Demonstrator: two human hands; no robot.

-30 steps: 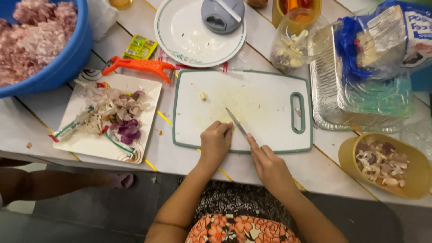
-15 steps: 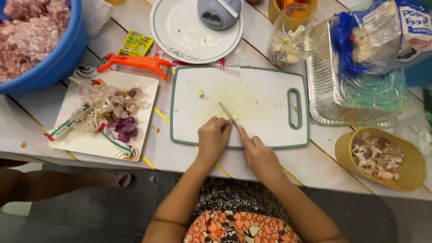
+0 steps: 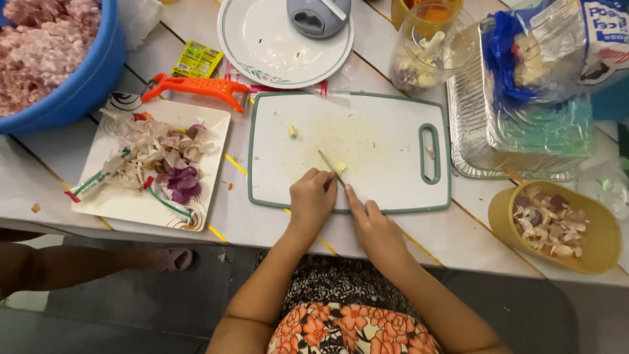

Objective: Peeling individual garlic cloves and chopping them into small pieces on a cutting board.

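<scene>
Right hand (image 3: 377, 226) grips the knife (image 3: 329, 166); left hand (image 3: 313, 202), curled at nine o'clock, pins garlic (image 3: 341, 168)—fingertips risk a nick.

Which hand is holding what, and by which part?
Right hand holds the knife by its hidden handle, forefinger along the blade. Left hand pins a small pale piece on the cutting board.

white plank table (image 3: 78, 164), grey floor (image 3: 98, 314)

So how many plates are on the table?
2. A round white plate sits above the cutting board, and a square plate of peels lies to its left. Others may be out of view.
</scene>
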